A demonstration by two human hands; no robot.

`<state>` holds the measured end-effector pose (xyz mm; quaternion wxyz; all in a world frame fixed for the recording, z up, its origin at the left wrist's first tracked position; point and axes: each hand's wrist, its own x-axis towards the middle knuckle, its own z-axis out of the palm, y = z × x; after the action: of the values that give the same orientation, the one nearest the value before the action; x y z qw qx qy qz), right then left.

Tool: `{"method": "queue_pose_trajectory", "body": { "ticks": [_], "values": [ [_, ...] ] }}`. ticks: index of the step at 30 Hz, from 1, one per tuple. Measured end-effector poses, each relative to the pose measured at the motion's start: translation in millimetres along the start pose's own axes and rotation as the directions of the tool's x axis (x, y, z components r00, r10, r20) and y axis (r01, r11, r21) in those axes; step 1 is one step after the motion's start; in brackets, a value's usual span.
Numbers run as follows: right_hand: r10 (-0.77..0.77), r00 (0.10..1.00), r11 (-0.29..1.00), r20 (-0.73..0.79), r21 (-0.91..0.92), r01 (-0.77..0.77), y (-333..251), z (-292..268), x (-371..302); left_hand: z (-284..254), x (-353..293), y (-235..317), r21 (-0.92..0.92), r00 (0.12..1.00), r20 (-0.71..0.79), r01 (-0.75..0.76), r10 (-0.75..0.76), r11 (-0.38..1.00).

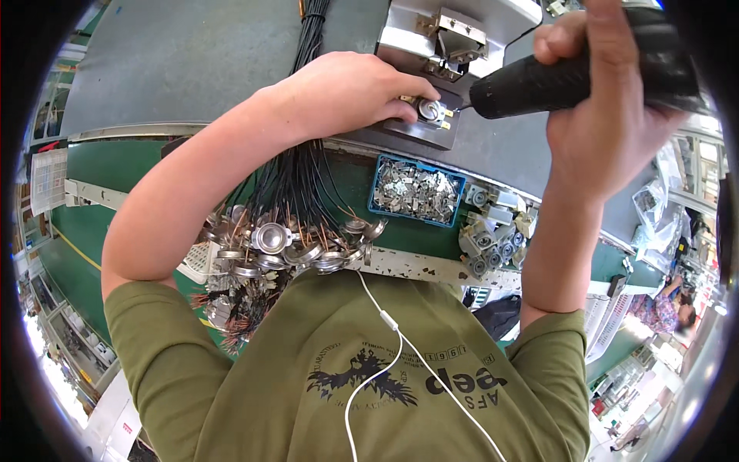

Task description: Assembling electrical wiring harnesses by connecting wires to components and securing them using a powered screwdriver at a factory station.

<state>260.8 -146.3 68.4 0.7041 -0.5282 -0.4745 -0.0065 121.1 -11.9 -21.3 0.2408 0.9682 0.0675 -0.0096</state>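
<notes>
**Driver tip meeting a small disc part on the fixture**

I am pinning a small round metal part (pixel 429 110) with my left hand (pixel 346 92), my grip pinched on it with the fingertips (pixel 406 106) pressing it down onto the dark fixture plate (pixel 419 131). My right hand (pixel 608 115) is clenching its grip around a black power screwdriver (pixel 539 81), and its tip is touching the right side of that part. Just behind the plate a metal clamp bracket (pixel 450 38) is standing. Nearer to me than the plate, on the green surface (pixel 108 223), a blue tray of small metal pieces (pixel 416 191) is sitting, with a bundle of black-wired disc parts (pixel 289 239) to its left and a heap of grey parts (pixel 493 231) to its right.
</notes>
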Motion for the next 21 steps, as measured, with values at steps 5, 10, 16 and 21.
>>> {"method": "queue_pose_trajectory", "body": {
  "ticks": [5, 10, 16, 21],
  "values": [
    [0.106, 0.993, 0.994, -0.054, 0.009, -0.106, 6, 1, -9, -1, 0, 2, 0.064, 0.997, 0.058, 0.036, -0.040, 0.997],
    [0.106, 0.994, 0.994, -0.040, -0.013, -0.107, 10, 0, -12, -3, 1, 5, 0.060, 0.997, 0.060, 0.049, -0.052, 0.997],
    [0.104, 0.994, 0.994, -0.013, -0.029, -0.105, 12, 4, -11, -4, -1, 7, 0.051, 0.996, 0.053, 0.068, -0.070, 0.996],
    [0.114, 0.993, 0.993, 0.031, -0.030, -0.113, 12, 7, -12, -2, 0, 4, 0.042, 0.997, 0.045, 0.067, -0.069, 0.997]
  ]
}}
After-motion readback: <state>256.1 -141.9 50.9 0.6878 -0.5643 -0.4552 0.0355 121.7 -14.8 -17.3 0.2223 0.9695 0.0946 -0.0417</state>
